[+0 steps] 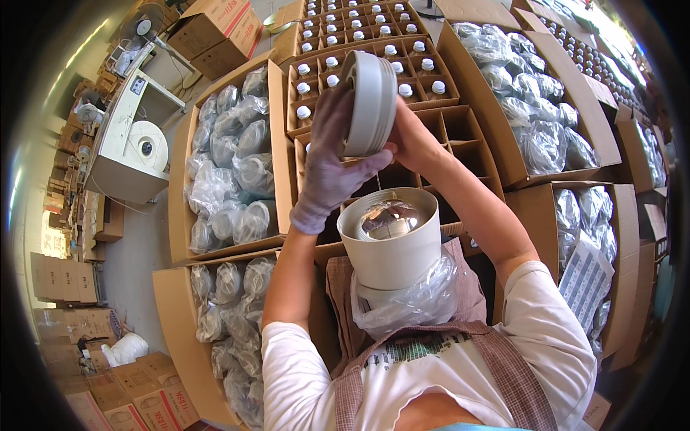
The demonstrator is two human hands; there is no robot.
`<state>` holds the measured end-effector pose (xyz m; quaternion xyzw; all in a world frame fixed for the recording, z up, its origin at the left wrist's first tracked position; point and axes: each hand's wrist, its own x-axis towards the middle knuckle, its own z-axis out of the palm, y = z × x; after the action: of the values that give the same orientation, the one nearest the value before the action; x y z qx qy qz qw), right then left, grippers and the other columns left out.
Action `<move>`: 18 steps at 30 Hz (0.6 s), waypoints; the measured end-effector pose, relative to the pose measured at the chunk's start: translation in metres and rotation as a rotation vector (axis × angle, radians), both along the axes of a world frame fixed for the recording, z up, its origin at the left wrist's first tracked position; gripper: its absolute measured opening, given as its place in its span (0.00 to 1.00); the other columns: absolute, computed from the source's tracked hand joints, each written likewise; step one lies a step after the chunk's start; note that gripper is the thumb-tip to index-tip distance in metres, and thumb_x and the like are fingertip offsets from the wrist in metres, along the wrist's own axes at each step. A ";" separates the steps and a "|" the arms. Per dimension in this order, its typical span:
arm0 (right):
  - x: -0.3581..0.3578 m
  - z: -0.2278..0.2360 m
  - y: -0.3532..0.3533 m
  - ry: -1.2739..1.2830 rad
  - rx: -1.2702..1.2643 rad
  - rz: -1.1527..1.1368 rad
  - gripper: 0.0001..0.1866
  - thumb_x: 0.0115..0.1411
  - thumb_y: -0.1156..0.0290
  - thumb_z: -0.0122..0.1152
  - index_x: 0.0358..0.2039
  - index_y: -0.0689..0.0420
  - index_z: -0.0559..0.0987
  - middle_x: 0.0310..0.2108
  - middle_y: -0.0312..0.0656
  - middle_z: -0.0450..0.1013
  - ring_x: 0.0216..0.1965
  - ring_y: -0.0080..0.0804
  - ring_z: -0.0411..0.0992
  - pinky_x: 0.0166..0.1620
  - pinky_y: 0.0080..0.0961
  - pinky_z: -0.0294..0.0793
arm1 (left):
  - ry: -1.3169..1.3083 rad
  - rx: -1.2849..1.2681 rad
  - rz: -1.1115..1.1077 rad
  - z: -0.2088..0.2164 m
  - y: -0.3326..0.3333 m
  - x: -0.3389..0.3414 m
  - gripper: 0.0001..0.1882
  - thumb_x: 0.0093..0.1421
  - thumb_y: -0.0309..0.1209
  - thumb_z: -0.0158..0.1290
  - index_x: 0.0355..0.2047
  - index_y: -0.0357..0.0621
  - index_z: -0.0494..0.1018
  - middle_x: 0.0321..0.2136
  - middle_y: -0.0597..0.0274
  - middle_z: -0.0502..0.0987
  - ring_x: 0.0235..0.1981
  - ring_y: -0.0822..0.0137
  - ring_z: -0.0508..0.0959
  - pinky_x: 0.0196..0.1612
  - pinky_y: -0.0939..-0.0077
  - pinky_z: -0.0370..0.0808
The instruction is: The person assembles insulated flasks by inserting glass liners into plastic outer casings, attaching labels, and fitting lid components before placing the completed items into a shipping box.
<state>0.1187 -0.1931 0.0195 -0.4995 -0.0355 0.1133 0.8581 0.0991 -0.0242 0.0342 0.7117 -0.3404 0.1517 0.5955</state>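
Note:
In my left hand (327,169), which wears a thin pale glove, is a grey round cap (370,104) with screw threads round its side. The cap is tilted up on edge. My bare right hand (415,136) grips the cap from its right side, with most of the fingers hidden behind it. Just below, a white cylindrical flask body (392,251) stands at my lap, its round opening facing up. Inside it shows the shiny silver curved end of a glass liner (388,218). A clear plastic bag (413,298) is bunched round the lower part of the body.
Open cartons of plastic-wrapped parts stand on the left (233,154) and right (535,108). Ahead is a divided carton (463,133), with white-topped bottles (392,68) in cartons beyond. A white machine (133,154) stands far left, near stacked boxes (140,391).

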 end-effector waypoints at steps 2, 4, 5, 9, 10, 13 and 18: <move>-0.001 -0.013 0.004 -0.487 -0.502 -0.258 0.38 0.60 0.45 0.65 0.59 0.60 0.62 0.34 0.42 0.76 0.29 0.34 0.76 0.33 0.33 0.78 | 0.260 -0.375 -0.206 0.003 0.001 0.000 0.46 0.52 0.39 0.72 0.66 0.41 0.60 0.50 0.56 0.76 0.50 0.67 0.77 0.51 0.71 0.77; -0.005 -0.016 0.001 -0.715 -0.815 -0.410 0.42 0.59 0.43 0.65 0.57 0.63 0.61 0.34 0.42 0.76 0.31 0.33 0.75 0.34 0.34 0.77 | 0.470 -0.377 -0.081 0.002 -0.005 -0.014 0.44 0.52 0.37 0.72 0.65 0.41 0.61 0.50 0.57 0.75 0.49 0.67 0.77 0.50 0.71 0.77; -0.007 -0.014 0.002 -0.650 -0.786 -0.364 0.41 0.59 0.42 0.63 0.56 0.64 0.62 0.35 0.43 0.76 0.34 0.32 0.75 0.35 0.35 0.77 | 0.574 -0.378 -0.019 0.003 -0.007 -0.020 0.43 0.52 0.36 0.72 0.64 0.41 0.62 0.49 0.58 0.75 0.48 0.67 0.77 0.49 0.72 0.78; -0.017 0.000 0.017 -0.019 -0.103 -0.097 0.33 0.64 0.36 0.47 0.51 0.54 0.69 0.39 0.43 0.76 0.33 0.24 0.73 0.30 0.24 0.72 | -0.361 0.219 0.318 0.002 -0.014 -0.006 0.43 0.54 0.43 0.70 0.64 0.40 0.63 0.53 0.51 0.70 0.52 0.62 0.74 0.55 0.66 0.74; -0.024 0.012 0.021 0.128 -0.006 -0.061 0.33 0.65 0.34 0.44 0.49 0.53 0.71 0.35 0.42 0.76 0.27 0.24 0.73 0.26 0.20 0.70 | -0.299 0.218 0.272 0.001 -0.011 -0.006 0.43 0.53 0.43 0.70 0.64 0.40 0.63 0.53 0.51 0.70 0.52 0.61 0.74 0.55 0.65 0.74; -0.026 0.002 -0.008 0.115 -0.187 0.121 0.40 0.64 0.29 0.39 0.47 0.58 0.72 0.30 0.42 0.77 0.19 0.25 0.71 0.22 0.20 0.70 | 0.242 0.037 -0.020 -0.001 0.006 -0.009 0.42 0.52 0.37 0.71 0.63 0.39 0.63 0.53 0.53 0.72 0.54 0.61 0.75 0.57 0.64 0.74; -0.020 -0.041 -0.056 -0.070 -0.421 0.004 0.48 0.61 0.24 0.37 0.63 0.55 0.66 0.52 0.49 0.73 0.48 0.33 0.76 0.42 0.33 0.82 | 0.590 -0.433 -0.346 -0.032 0.059 -0.012 0.41 0.46 0.20 0.72 0.61 0.38 0.67 0.53 0.59 0.76 0.56 0.63 0.75 0.61 0.68 0.71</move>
<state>0.0982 -0.2493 -0.0218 -0.6714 -0.0418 0.1026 0.7328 0.0866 0.0345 0.0020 0.5150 -0.2302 -0.0934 0.8204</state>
